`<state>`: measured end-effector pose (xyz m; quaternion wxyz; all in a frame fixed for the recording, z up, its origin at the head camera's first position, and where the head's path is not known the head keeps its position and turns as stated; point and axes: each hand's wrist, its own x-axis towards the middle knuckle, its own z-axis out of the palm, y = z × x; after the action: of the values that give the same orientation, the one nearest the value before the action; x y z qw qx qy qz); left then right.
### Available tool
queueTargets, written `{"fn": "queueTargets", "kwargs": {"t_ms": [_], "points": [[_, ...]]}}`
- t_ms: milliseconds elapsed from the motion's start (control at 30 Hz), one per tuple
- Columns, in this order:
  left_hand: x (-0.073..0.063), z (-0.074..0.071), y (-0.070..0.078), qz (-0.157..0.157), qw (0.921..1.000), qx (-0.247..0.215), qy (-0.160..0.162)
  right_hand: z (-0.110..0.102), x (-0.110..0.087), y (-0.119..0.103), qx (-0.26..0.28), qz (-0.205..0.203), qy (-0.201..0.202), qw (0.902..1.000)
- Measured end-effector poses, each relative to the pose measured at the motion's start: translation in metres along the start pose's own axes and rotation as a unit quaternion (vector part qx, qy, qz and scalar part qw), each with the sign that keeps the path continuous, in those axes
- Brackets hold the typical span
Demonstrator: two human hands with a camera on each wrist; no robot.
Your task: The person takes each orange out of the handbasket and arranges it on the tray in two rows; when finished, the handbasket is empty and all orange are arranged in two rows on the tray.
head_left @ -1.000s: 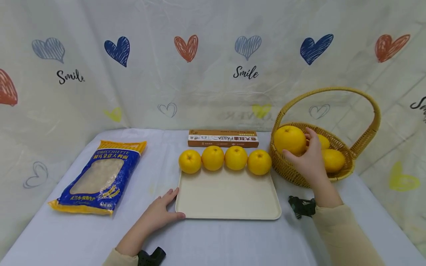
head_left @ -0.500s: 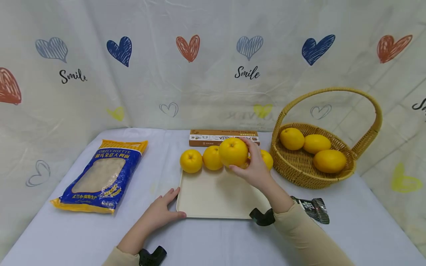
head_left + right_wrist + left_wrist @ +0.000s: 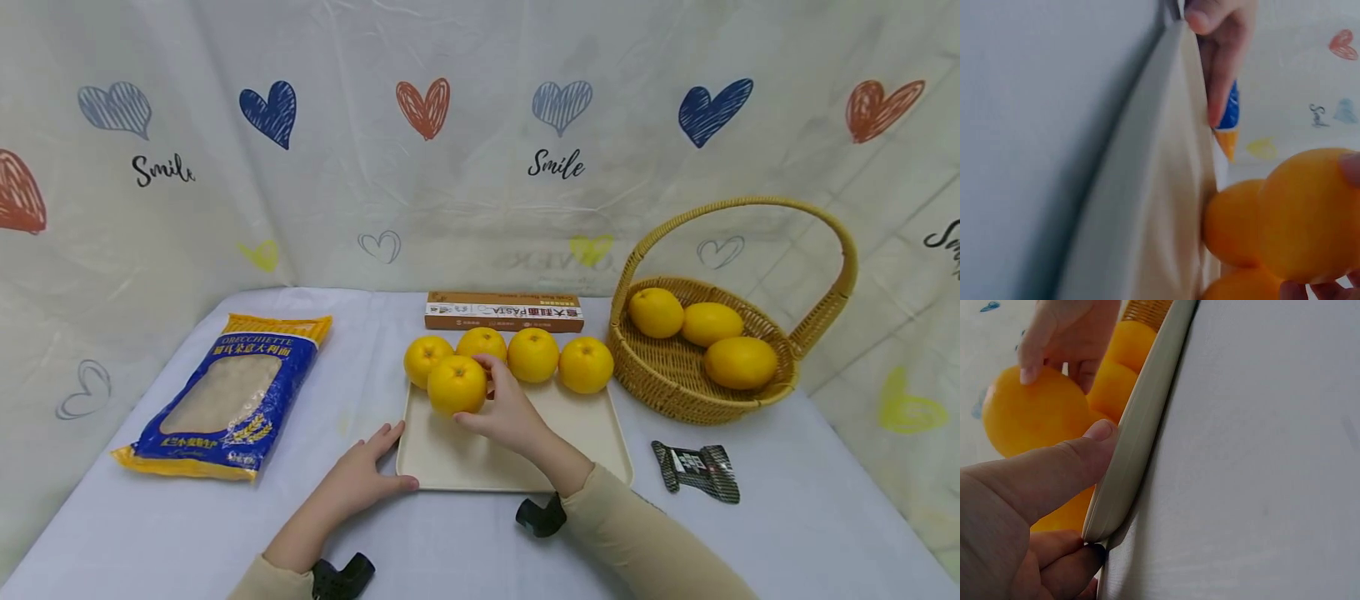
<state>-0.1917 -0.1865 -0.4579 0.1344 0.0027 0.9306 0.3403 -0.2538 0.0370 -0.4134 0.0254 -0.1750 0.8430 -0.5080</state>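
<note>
While the right hand (image 3: 513, 412) is pinching one orange (image 3: 457, 385) between thumb and fingers, that fruit is being held over the left half of a cream tray (image 3: 517, 467), toward its far left corner. Whether the held orange is touching the tray or the fruit behind it, I cannot tell. The right hand's grip is holding this single orange from its right side. Along the tray's far edge four more oranges are standing in a row: the leftmost orange (image 3: 422, 354) is showing partly behind the held one, the second orange (image 3: 482, 341) is sitting next to it, then the third orange (image 3: 533, 355), then the rightmost orange (image 3: 586, 365) at the far right corner. At the tray's near left corner the left hand (image 3: 360, 477) is resting, its grip spread wide, thumb touching the near edge and fingers touching the left edge.

Beyond the row a brown pasta box (image 3: 502, 312) is lying by the far edge of the desk (image 3: 480, 542). Toward the desk's right edge a wicker basket (image 3: 675, 396) is holding three yellow fruits (image 3: 712, 323), and a black packet (image 3: 697, 472) is lying nearer, right of the tray. Toward the desk's left edge a blue-and-yellow pasta bag (image 3: 225, 400) is lying flat. Behind everything a heart-printed sheet (image 3: 480, 192) is hanging.
</note>
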Motion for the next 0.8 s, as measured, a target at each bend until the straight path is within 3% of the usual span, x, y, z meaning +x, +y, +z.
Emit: {"fn": "queueTargets", "kwargs": {"t_ms": [433, 800], "points": [[0.0, -0.001, 0.0, -0.002, 1.0, -0.002, 0.0, 0.027, -0.001, 0.006, -0.001, 0.009, -0.049, 0.9987], [0.0, 0.0, -0.001, 0.002, 1.0, 0.002, 0.003, 0.037, 0.002, 0.006, -0.001, 0.009, -0.051, 0.9986]]}}
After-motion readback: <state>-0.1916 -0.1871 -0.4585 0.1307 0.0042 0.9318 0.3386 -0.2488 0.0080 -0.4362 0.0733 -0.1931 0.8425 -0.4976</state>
